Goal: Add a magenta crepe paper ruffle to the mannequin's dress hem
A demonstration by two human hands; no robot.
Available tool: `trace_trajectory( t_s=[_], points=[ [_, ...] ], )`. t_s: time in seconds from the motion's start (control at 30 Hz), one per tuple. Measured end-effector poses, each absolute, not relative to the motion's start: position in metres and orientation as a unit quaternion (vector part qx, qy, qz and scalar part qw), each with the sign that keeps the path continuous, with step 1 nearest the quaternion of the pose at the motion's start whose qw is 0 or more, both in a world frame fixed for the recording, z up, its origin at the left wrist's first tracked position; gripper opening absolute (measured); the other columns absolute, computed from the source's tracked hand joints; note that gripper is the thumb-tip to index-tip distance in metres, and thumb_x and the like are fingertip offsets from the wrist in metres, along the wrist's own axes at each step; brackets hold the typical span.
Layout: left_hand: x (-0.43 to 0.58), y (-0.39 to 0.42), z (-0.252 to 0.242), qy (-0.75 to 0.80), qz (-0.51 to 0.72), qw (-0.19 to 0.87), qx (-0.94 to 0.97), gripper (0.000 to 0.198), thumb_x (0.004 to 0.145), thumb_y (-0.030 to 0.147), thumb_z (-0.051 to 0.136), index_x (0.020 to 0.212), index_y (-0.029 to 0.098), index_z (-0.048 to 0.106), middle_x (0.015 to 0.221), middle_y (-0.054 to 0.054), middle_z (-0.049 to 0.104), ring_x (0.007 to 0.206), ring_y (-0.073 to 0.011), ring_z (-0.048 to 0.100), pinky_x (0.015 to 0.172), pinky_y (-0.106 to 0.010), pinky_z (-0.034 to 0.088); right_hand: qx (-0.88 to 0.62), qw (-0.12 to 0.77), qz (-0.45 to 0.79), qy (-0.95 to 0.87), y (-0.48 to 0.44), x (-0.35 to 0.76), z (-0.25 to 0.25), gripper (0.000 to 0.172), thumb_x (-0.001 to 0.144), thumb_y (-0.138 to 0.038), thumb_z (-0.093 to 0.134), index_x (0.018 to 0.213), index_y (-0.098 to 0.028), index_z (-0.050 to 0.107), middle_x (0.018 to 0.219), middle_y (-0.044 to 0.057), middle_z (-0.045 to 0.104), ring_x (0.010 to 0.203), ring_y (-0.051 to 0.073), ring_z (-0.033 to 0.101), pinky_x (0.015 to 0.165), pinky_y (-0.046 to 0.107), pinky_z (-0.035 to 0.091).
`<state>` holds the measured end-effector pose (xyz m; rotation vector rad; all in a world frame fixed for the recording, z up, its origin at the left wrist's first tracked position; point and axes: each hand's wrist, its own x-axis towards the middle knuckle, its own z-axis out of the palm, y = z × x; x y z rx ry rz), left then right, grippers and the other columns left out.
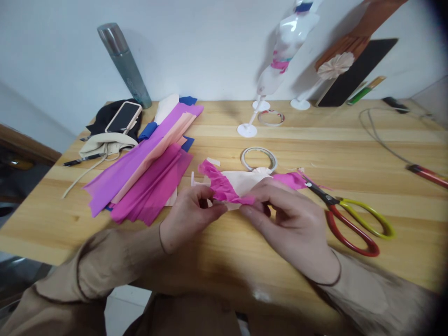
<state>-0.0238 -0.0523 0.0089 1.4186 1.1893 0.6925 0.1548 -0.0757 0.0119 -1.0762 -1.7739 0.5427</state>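
Brown sleeves (119,259) lead to both hands (191,217) (292,224), each pinched closed on a gathered pink strip (223,185).

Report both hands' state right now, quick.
Left hand: closed, pinching the crinkled pink strip by its lower edge.
Right hand: closed, pinching the same strip's right end.

No text is standing out legibly. The bottle (128,65) is bearing pale, script-like marks low on its side, too faint for reading, and the rear tape roll (271,124) is showing small reddish marks, too blurred for making out.
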Motion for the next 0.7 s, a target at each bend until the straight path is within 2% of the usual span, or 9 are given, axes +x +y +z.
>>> trace_trajectory(
  t_s=[0.17, 0.3, 0.57, 0.7],
  points=[
    [-0.021, -0.050, 0.016, 0.484, 0.299, 0.596, 0.567, 0.013, 0.072, 0.028, 0.070, 0.076, 0.016, 0.071, 0.077, -0.003, 0.071, 0.076, -0.0180, 0.063, 0.077, -0.032, 0.050, -0.376, 0.484, 0.109, -0.782, -0.078, 0.152, 0.003, 0.015, 0.084, -0.006, 0.060, 0.088, -0.019, 0.065, 0.074, 0.004, 0.061, 0.065, 0.013, 0.057, 0.052, 0.025, 0.046],
    [-0.021, -0.048, 0.017, 0.468, 0.313, 0.648, 0.512, 0.018, 0.066, 0.031, 0.077, 0.070, 0.016, 0.069, 0.074, -0.002, 0.071, 0.077, -0.0178, 0.065, 0.081, -0.031, 0.050, -0.359, 0.463, 0.044, -0.809, -0.079, 0.152, -0.008, 0.014, 0.083, -0.006, 0.062, 0.092, -0.016, 0.066, 0.077, 0.007, 0.064, 0.068, 0.016, 0.060, 0.058, 0.028, 0.050],
    [-0.024, -0.047, 0.010, 0.464, 0.306, 0.693, 0.459, 0.024, 0.064, 0.036, 0.081, 0.070, 0.015, 0.070, 0.069, -0.001, 0.067, 0.067, -0.0124, 0.058, 0.068, -0.024, 0.047, -0.345, 0.451, 0.006, -0.823, -0.082, 0.151, -0.016, 0.013, 0.081, -0.005, 0.064, 0.090, -0.014, 0.067, 0.078, 0.008, 0.068, 0.068, 0.016, 0.061, 0.057, 0.028, 0.050],
    [-0.025, -0.047, 0.010, 0.460, 0.309, 0.691, 0.464, 0.028, 0.064, 0.040, 0.081, 0.069, 0.015, 0.069, 0.067, -0.001, 0.065, 0.068, -0.0129, 0.057, 0.065, -0.024, 0.046, -0.351, 0.454, -0.004, -0.819, -0.082, 0.151, -0.016, 0.013, 0.082, -0.006, 0.064, 0.091, -0.016, 0.068, 0.077, 0.007, 0.068, 0.068, 0.016, 0.063, 0.057, 0.028, 0.051]
  ],
)
